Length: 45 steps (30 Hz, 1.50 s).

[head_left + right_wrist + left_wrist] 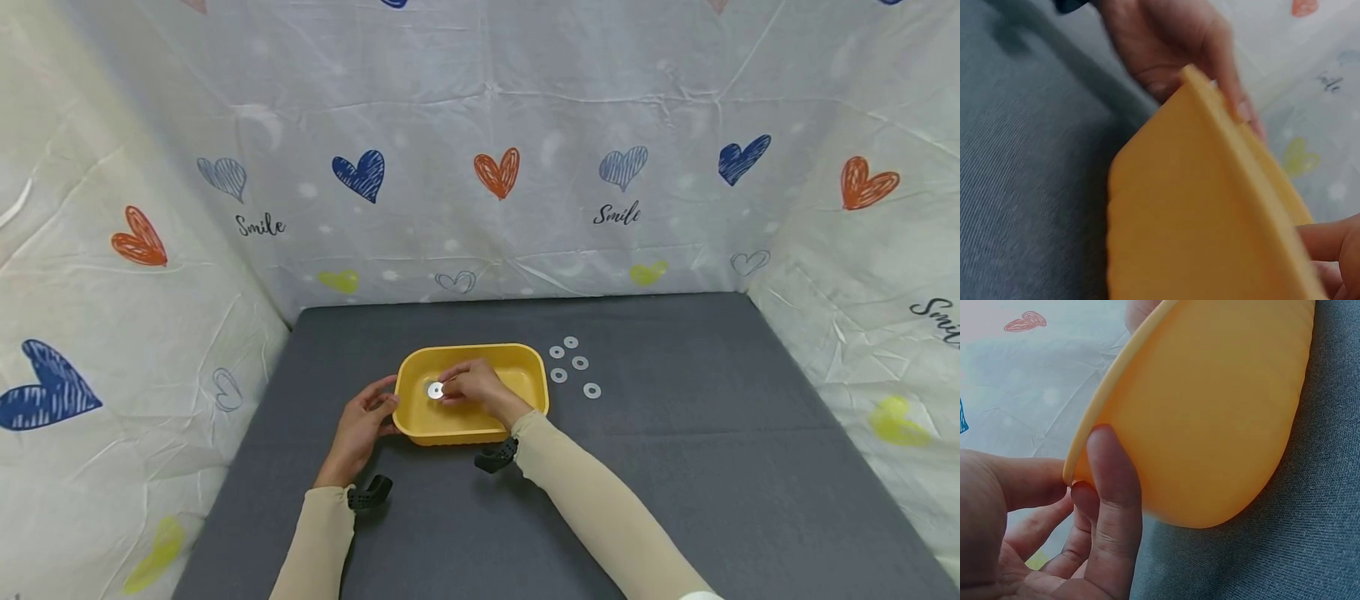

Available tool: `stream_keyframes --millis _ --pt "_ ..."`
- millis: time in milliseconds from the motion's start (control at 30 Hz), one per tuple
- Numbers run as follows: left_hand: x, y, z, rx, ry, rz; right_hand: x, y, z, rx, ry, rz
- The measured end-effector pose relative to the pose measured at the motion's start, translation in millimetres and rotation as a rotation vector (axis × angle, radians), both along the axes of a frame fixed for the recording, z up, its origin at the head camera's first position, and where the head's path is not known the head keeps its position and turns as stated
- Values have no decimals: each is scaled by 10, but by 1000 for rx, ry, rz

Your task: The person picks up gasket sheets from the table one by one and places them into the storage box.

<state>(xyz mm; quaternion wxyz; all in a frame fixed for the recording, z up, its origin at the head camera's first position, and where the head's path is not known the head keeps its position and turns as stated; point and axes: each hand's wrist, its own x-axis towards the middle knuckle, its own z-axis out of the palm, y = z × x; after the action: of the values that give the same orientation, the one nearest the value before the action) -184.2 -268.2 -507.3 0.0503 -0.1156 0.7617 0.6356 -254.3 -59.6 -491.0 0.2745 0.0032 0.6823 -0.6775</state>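
Observation:
A yellow rectangular tray (525, 383) with rounded corners sits on the dark grey table. My left hand (357, 433) holds its left end; in the left wrist view the fingers (1113, 469) press the outer wall and meet the rim. My right hand (476, 387) reaches inside the tray, fingertips pinching a flat silver washer (435, 390) with a hole in its middle. In the right wrist view the tray wall (1185, 206) hides most of that hand and the washer.
Several silver washers (592, 391) lie loose on the table (675, 467) just right of the tray. A pale cloth printed with hearts (487, 100) hangs behind the table and along both sides.

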Motion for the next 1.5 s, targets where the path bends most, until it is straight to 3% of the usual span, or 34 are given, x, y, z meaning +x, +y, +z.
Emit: stream_keyframes --millis 467,800,1133,1500 --pt "10 -10 1 16 1 -11 13 -42 -92 102 11 12" --pt "6 -4 18 5 -10 -5 23 -36 -65 120 17 35" --pt "9 -1 -12 -5 -20 4 97 1 0 175 123 35" --pt "5 12 5 0 -13 9 172 222 294 11 133 60"
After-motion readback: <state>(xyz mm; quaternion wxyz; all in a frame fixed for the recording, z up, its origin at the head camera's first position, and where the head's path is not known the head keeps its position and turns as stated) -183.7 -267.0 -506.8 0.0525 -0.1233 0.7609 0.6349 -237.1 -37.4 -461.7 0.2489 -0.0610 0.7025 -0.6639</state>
